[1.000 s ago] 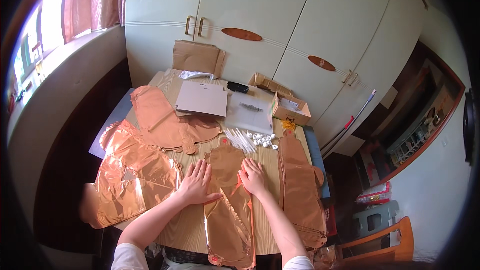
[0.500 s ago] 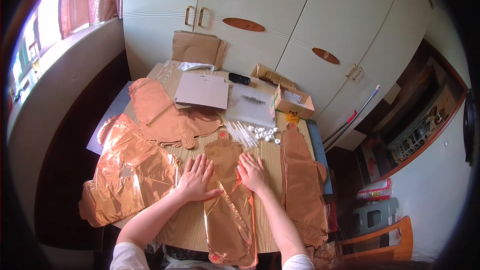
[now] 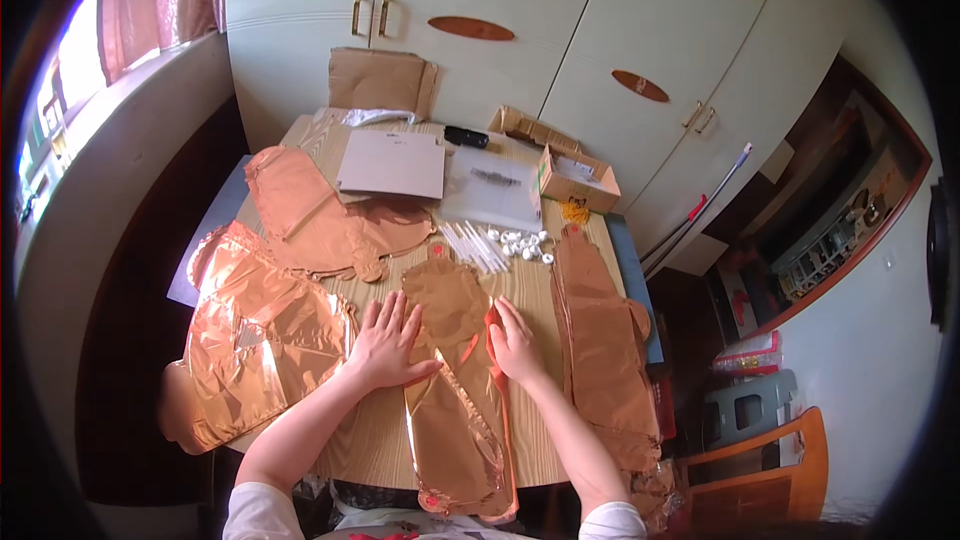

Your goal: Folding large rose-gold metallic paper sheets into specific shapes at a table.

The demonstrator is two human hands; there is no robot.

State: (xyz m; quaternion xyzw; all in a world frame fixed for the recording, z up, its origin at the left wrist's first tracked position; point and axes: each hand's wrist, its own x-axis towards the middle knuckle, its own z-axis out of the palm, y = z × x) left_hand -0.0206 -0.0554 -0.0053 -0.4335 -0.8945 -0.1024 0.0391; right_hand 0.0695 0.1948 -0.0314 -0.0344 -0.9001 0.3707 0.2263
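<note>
A flat, folded copper-coloured foil balloon (image 3: pixel 455 450) lies lengthwise on the wooden table in front of me. My left hand (image 3: pixel 385 342) rests flat at its left edge, fingers spread and thumb lying over the foil. At the opposite edge lies my right hand (image 3: pixel 515 345), its fingers stretched forward beside a bright orange-red strip of the foil. Neither hand is closed around anything. Beyond the balloon's far end are several white sticks (image 3: pixel 473 246) and a cluster of small white cup-shaped pieces (image 3: pixel 522 245).
More flat copper foil pieces lie left (image 3: pixel 265 340), far left (image 3: pixel 330 215) and right (image 3: pixel 600 360). Behind them are a pale flat box (image 3: pixel 392 164), a clear plastic bag (image 3: pixel 490 200), a black object (image 3: pixel 466 136) and an open cardboard box (image 3: pixel 580 180). A wooden chair (image 3: pixel 808 465) stands at right.
My right hand has slid slightly along the balloon's right edge, and more of the orange-red strip shows. My left hand stays flat on the left edge. The whole view has shifted a little.
</note>
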